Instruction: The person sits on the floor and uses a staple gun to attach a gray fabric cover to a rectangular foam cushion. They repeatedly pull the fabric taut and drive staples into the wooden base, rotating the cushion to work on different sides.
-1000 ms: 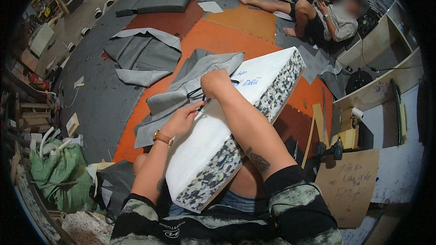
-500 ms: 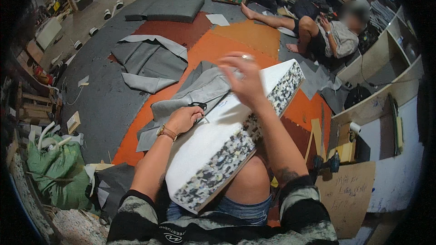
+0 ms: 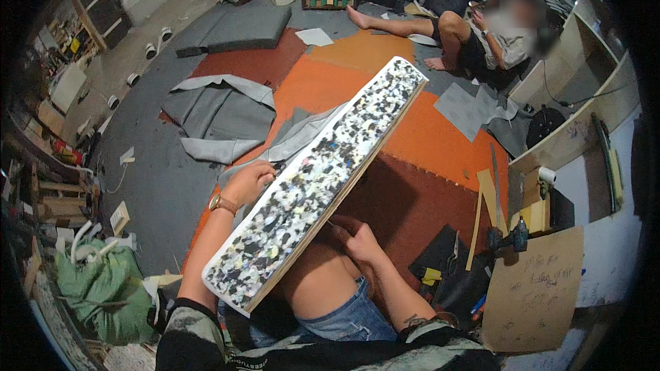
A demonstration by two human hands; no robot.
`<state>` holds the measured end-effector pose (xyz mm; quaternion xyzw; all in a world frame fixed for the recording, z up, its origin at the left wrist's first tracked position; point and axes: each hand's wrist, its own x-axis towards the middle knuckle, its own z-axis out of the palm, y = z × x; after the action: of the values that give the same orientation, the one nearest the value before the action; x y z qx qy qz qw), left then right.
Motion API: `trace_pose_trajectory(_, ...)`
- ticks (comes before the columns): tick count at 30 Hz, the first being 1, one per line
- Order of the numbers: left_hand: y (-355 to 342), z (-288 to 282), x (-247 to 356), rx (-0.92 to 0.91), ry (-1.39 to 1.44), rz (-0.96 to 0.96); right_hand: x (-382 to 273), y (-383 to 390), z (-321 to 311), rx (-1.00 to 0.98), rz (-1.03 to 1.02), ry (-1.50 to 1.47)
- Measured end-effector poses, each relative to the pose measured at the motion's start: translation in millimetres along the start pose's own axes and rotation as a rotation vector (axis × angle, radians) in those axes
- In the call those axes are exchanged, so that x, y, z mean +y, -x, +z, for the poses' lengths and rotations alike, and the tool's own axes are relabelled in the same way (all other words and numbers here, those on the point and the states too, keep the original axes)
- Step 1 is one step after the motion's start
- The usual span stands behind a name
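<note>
Handwriting in dark ink stands on the brown cardboard sheet, in several uneven lines. The lines begin below the sheet's top edge and run across its middle; the third is written larger than those above it, and a few small marks sit toward the bottom edge. Pale printed letters show on the front of the person's dark shirt, partly cut off. The wristwatch has a dial too small to read.
</note>
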<state>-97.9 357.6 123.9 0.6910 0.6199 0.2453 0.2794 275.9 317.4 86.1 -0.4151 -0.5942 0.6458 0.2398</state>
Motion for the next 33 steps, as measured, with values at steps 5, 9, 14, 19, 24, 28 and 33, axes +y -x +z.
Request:
trace_pose_trajectory(5, 0.1, 4.3, -14.2, -0.018, 0.177, -0.079, -10.3, -20.7, 8.6, -0.077, 0.219, -0.256)
trace_pose_trajectory(9, -4.0, -8.0, 1.7, -0.018, -0.149, 0.122, -14.1, -7.3, -3.4, -0.078, 0.013, 0.157)
trace_pose_trajectory(14, -11.2, -10.5, 44.1, -0.212, -0.189, -0.045, -10.3, 42.8, -26.0, -0.036, 0.052, 0.372)
trace_pose_trajectory(19, -4.8, -32.1, 88.0, -0.322, -0.160, -0.087, 13.0, 70.9, -23.9, 0.162, -0.295, 0.716)
trace_pose_trajectory(24, 53.2, -88.4, 189.8, 0.164, 0.061, -0.047, 22.5, 86.2, -37.3, 0.152, -0.326, 0.750)
trace_pose_trajectory(28, 122.1, -52.5, 278.0, 0.274, -0.314, 0.093, 12.3, 96.8, -36.0, 0.130, -0.265, 0.706)
trace_pose_trajectory(33, 112.4, -7.4, 270.7, 0.164, -0.578, -0.175, -12.5, 97.2, -32.2, 0.071, -0.174, 0.580)
